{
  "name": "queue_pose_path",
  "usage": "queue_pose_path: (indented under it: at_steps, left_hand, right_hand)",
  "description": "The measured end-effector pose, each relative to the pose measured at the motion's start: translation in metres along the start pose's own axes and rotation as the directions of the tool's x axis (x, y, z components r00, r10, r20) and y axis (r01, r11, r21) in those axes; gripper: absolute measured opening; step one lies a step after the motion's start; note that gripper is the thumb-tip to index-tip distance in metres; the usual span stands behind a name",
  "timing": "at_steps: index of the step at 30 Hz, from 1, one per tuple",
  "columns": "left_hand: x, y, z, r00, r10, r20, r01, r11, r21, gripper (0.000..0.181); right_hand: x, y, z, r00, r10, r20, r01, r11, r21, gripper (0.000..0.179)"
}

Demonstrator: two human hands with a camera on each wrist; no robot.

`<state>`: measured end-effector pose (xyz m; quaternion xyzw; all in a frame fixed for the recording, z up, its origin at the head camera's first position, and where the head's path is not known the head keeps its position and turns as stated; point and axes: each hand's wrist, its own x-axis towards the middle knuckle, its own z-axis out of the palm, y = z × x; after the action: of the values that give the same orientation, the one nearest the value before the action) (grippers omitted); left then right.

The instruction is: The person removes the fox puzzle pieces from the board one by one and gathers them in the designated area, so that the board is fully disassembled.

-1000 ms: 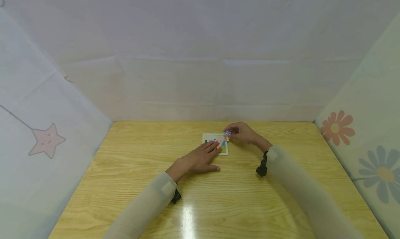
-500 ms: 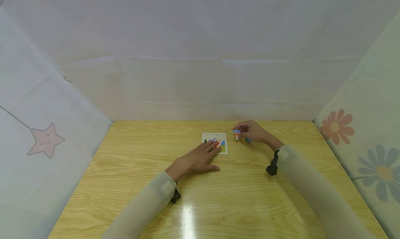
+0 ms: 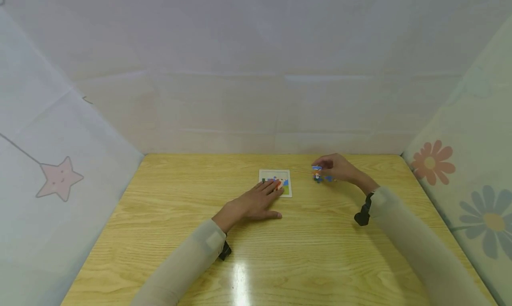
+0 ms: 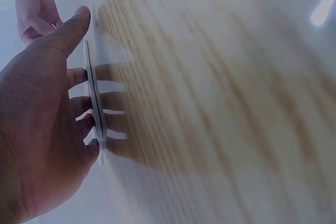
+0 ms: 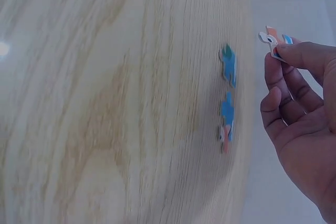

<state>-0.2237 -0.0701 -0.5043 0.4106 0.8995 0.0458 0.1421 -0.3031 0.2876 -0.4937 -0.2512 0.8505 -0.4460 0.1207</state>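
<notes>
My left hand [image 3: 256, 202] lies with fingers outstretched over the lower part of a white-framed jigsaw board [image 3: 276, 174], whose colourful picture shows beside the fingertips. The left wrist view has the board [image 4: 94, 93] edge-on, with that hand's fingers across it. To the right of the board, my right hand [image 3: 338, 169] pinches a puzzle piece [image 3: 317, 167] between thumb and fingers. In the right wrist view this puzzle piece [image 5: 273, 43] has white, orange and blue on it and is held up off the table. Two loose pieces [image 5: 228, 66] lie below the right hand.
The wooden table [image 3: 200, 177] ends at a pale cloth wall [image 3: 276, 101] behind the board. Cloth sides with a star [image 3: 61, 180] and flowers [image 3: 432, 163] stand left and right. Each wrist wears a dark strap [image 3: 364, 211].
My right hand has moved right, away from the board's upper right corner, carrying the puzzle piece, and is now over the loose pieces. The left hand has stayed on the board.
</notes>
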Motion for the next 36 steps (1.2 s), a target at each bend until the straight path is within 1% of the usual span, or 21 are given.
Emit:
queue_pose_path:
  at_steps: [5, 12, 23, 30, 36]
  left_hand:
    - [0.000, 0.001, 0.000, 1.000, -0.001, 0.003, 0.001, 1.000, 0.006, 0.089]
    - [0.001, 0.003, 0.001, 1.000, -0.005, 0.002, 0.005, 1.000, 0.014, 0.089]
    - [0.002, 0.003, 0.003, 1.000, -0.002, 0.001, 0.002, 1.000, 0.003, 0.088]
    - [0.001, 0.003, 0.003, 1.000, -0.004, 0.007, 0.004, 1.000, -0.002, 0.089]
    - [0.002, 0.002, 0.004, 1.000, -0.003, 0.009, 0.004, 1.000, -0.008, 0.089]
  right_hand:
    - [-0.011, 0.007, -0.008, 1.000, 0.013, 0.002, -0.013, 1.000, -0.002, 0.034]
    - [-0.026, 0.017, -0.020, 0.999, 0.040, 0.005, -0.040, 0.999, 0.028, 0.034]
    - [-0.046, 0.033, -0.032, 0.999, 0.045, -0.019, -0.046, 0.998, -0.051, 0.031]
    - [-0.055, 0.041, -0.039, 0.994, 0.090, -0.054, -0.094, 0.991, -0.091, 0.031]
    - [-0.062, 0.047, -0.044, 0.991, 0.119, -0.065, -0.125, 0.987, -0.100, 0.030]
